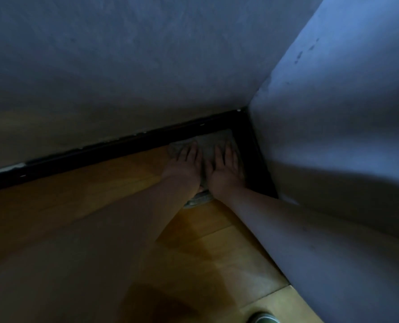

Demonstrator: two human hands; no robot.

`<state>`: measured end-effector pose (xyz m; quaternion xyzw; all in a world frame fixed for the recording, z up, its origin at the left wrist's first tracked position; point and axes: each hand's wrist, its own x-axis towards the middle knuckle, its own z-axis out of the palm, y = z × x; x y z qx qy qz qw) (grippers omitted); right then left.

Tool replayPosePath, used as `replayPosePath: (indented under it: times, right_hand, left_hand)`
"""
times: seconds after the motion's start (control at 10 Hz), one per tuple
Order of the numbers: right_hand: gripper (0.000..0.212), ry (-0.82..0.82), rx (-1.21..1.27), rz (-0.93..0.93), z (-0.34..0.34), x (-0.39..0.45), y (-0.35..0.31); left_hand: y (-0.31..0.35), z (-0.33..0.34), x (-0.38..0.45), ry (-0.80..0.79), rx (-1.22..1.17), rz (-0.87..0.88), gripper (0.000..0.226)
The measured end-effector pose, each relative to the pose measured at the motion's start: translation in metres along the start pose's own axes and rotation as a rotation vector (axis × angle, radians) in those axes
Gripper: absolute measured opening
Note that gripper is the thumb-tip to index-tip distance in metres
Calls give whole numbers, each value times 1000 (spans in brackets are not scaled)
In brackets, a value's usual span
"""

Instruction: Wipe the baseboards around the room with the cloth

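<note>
Both hands flat, fingers straight, pressing cloth [213,142] onto floor [100,206] in far right corner: left hand [184,167], right hand [224,171]. Cloth edge meets dark baseboard [89,156]; likely spread flat for broad contact before wiping.

- Cloth [213,142]: pale grey-green fabric, spread flat on the wooden floor in the room corner. Its far edge lies against the foot of the baseboard on the left wall; its right edge lies just beside the baseboard on the right wall. A bunched portion shows at the near end, between the wrists.
- Baseboards [124,145]: dark, nearly black strips running along the foot of both walls and meeting at the corner. The top edge of the left strip shows pale chipped spots. Dim light hides surface detail.
</note>
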<state>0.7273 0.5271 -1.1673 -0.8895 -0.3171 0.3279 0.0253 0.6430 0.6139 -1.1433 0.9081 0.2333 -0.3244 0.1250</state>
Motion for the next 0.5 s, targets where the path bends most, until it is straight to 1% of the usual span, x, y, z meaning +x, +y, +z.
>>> replayPosePath:
  times: [0.1,0.2,0.3,0.4,0.5]
  right_hand:
    - [61,4,-42,-22,1,-2,4]
    - [61,9,-91,-67,-3,0,17]
    - [65,-58,-145,-66,0,2,17]
    - [75,-175,-188,-31,-13,10,10]
    - [83,-239,-149,-105,-42,-5,13]
  left_hand:
    - [3,0,-1,-10,-18,-21,101]
    - [0,1,1,-15,-57,8,102]
    - [-12,4,-2,-31,-59,77,105]
    - [-26,-15,4,-89,3,130,104]
    - [-47,-29,-20,-127,88,118,94]
